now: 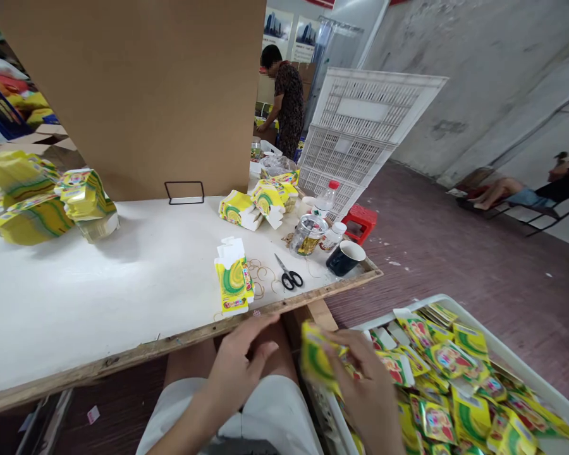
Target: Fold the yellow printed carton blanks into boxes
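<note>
My right hand [365, 392] grips a yellow-green packet [315, 357] at the near corner of a white crate [455, 306] filled with several more such packets [450, 379]. My left hand [239, 366] hovers over my lap just below the table edge, fingers loosely spread and holding nothing. A small stack of flat yellow cartons [234, 278] stands on the white table [99, 297] just beyond my left hand, beside loose rubber bands [263, 275] and black scissors [288, 273].
Carton stacks [42, 199] lie at the table's left, more cartons [258, 205] at the back right. A jar [307, 235], bottle [325, 199] and dark cup [345, 258] crowd the right corner. A cardboard sheet [137, 88] stands behind. A person [287, 101] works beyond; white crates [360, 126] lean there.
</note>
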Action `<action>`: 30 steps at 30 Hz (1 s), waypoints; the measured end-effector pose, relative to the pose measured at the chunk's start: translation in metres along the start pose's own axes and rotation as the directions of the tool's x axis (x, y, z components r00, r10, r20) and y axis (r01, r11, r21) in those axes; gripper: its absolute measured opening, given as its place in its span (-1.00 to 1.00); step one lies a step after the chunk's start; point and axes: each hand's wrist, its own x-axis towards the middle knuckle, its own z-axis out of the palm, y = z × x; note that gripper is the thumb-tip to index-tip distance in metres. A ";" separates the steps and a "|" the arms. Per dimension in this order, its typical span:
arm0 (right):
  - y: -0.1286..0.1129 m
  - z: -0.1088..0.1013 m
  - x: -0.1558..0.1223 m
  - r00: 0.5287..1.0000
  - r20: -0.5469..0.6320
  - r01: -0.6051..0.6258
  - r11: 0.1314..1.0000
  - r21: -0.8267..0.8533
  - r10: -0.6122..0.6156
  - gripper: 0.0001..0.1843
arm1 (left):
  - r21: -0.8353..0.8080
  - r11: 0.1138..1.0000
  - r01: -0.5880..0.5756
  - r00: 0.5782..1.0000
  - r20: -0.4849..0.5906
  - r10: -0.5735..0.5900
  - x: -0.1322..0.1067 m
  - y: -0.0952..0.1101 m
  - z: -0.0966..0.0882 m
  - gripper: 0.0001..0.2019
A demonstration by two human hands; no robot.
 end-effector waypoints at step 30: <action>-0.015 0.070 -0.032 0.847 0.425 -0.529 0.420 0.737 0.319 -0.66 | -0.739 0.594 0.318 0.936 0.346 -0.070 -0.013 0.009 0.003 -0.48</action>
